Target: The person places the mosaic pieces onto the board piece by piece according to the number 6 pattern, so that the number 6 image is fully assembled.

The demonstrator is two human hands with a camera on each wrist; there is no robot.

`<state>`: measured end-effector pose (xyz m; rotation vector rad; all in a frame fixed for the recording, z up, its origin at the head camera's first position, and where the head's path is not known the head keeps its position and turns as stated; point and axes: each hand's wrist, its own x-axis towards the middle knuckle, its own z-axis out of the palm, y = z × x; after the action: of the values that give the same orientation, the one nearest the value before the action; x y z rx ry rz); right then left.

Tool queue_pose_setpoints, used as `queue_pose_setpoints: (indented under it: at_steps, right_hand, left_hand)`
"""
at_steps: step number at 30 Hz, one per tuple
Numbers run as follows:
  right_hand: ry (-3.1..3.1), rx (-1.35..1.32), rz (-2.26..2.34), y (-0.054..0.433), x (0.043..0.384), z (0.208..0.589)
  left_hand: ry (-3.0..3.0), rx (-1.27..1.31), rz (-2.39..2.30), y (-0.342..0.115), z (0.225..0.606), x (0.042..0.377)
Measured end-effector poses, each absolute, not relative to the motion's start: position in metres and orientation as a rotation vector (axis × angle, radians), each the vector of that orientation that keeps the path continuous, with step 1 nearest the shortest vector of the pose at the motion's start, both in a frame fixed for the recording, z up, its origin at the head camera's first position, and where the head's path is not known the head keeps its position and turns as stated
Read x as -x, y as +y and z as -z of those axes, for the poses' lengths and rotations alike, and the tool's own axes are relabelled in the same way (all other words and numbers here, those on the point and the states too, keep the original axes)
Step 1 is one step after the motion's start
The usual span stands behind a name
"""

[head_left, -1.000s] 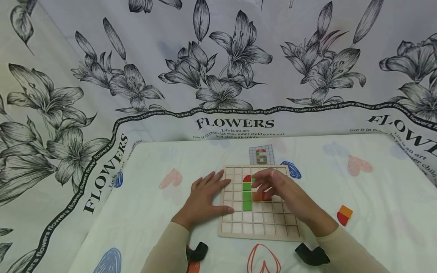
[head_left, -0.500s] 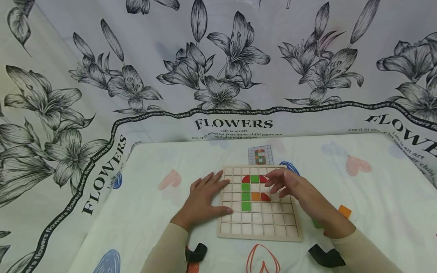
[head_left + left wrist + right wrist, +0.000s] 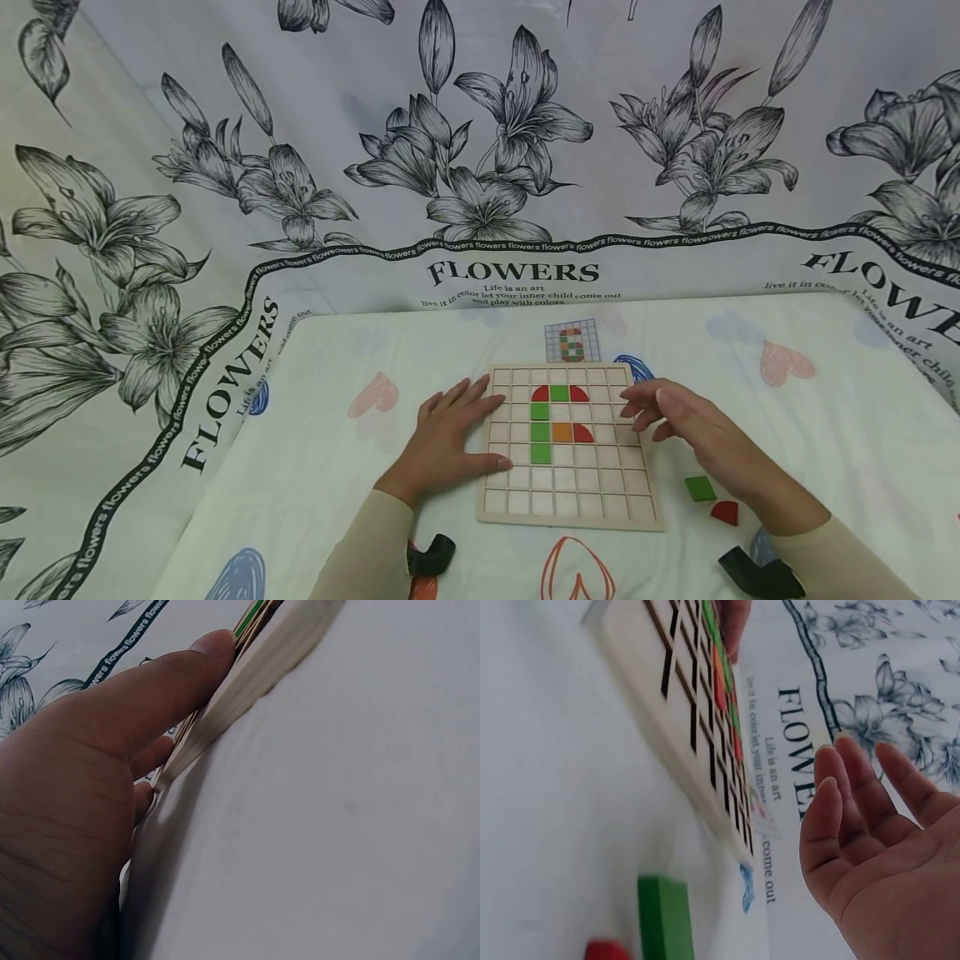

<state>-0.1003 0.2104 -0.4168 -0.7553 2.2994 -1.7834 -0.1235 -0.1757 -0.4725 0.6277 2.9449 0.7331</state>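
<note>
One white tablecloth (image 3: pixel 300 417) printed with hearts lies under everything, and near its middle sits a pale, squarish wooden board (image 3: pixel 567 477) ruled into cells. At the board's 9 o'clock edge rests the left hand (image 3: pixel 450 437), fingers and thumb spread, thumb and index tips on the rim; light, steady pressure there should keep the grid from sliding. The right hand (image 3: pixel 686 412) hovers by the 2 to 3 o'clock edge, fingers loosely bent, pinching nothing that shows. Just beyond 12 o'clock lies a small printed card (image 3: pixel 572 340) with a coloured grid, handy for a glance. Seated in cells mostly towards 11 and 12 o'clock are four green square tiles (image 3: pixel 540 432), three red quarter-round tiles (image 3: pixel 578 395) and one orange square tile (image 3: pixel 562 432). Loose between 3 and 4 o'clock lie a thick green square block (image 3: pixel 701 488) and a smaller red quarter-round block (image 3: pixel 724 512). Either is best pinched by opposite sides, turned while aloft (the red one's curve matters most), then lowered level into its cell.
</note>
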Motion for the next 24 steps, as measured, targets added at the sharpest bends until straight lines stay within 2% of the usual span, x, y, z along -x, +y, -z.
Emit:
queue_pose_setpoints:
  at_steps: [24]
  right_hand:
    - [2.528,0.484,1.510,0.269,0.095,0.451]
  left_hand:
    - [2.935,-0.630,-0.728,-0.176,0.474,0.124]
